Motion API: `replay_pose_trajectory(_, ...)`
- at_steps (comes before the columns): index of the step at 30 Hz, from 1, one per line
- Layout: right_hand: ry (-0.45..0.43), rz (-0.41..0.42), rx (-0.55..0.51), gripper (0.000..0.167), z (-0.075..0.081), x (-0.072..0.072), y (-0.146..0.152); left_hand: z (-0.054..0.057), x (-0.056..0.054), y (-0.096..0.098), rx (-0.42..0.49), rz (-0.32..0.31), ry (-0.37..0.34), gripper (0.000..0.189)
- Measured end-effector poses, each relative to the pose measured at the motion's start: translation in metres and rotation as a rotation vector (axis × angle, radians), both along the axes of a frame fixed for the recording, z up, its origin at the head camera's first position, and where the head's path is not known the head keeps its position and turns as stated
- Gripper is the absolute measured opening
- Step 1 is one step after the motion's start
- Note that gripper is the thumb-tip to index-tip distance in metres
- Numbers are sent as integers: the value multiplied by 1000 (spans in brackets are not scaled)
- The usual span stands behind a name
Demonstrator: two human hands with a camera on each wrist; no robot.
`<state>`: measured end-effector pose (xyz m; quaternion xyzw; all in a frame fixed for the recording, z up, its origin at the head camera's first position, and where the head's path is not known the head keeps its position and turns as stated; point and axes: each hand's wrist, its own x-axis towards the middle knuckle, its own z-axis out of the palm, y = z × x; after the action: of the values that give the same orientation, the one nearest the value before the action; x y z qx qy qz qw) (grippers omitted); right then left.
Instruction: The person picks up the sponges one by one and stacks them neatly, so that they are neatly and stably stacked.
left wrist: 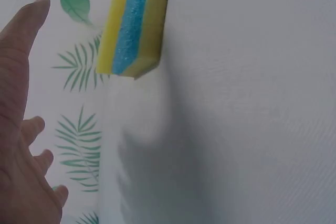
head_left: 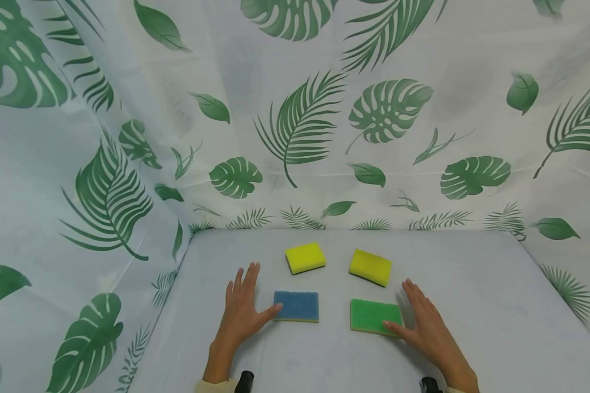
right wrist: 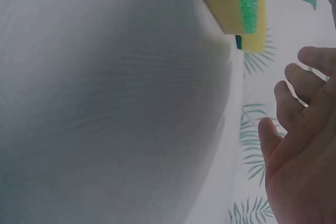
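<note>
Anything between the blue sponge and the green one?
Nothing but bare white tabletop lies between the blue sponge and the green sponge; the head view shows it.

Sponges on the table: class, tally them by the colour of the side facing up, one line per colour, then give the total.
Yellow sponges: 2
Blue sponge: 1
Green sponge: 1
Total: 4

From where I stand, soft, even light brightens the white fabric wall printed with green leaves and the smooth white tabletop. In the left wrist view, a blurry-edged grey shadow spreads at six o'clock. The right wrist view is dimmer and hazy, the bare right hand dusky at four o'clock.
</note>
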<state>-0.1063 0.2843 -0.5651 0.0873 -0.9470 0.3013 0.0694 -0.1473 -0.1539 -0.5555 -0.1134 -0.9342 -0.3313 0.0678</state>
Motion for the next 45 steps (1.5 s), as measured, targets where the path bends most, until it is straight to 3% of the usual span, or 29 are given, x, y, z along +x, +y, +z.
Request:
replay_pose_trajectory(6, -40, 11, -59, 112, -5, 2, -1, -12, -2, 3, 44, -47, -32, 112)
replay_pose_trajectory(14, -19, 26, -64, 113, -8, 3, -3, -23, -5, 7, 87, -65, -103, 114)
replay_pose_trajectory(23, -134, 23, -72, 115, -8, 2, -5, -35, -6, 6, 60, -57, -139, 115)
replay_pose_trajectory(29, -148, 25, -45, 111, -8, 4, -7, -43, -7, 5, 37, -73, -158, 112)
replay_pose_trajectory(39, -130, 55, -35, 101, -8, 4, -5, -43, -9, 4, -11, -100, -192, 107)
replay_pose_trajectory(45, -200, 56, -17, 94, -7, 1, -6, -43, -11, 3, -40, -141, -170, 103)
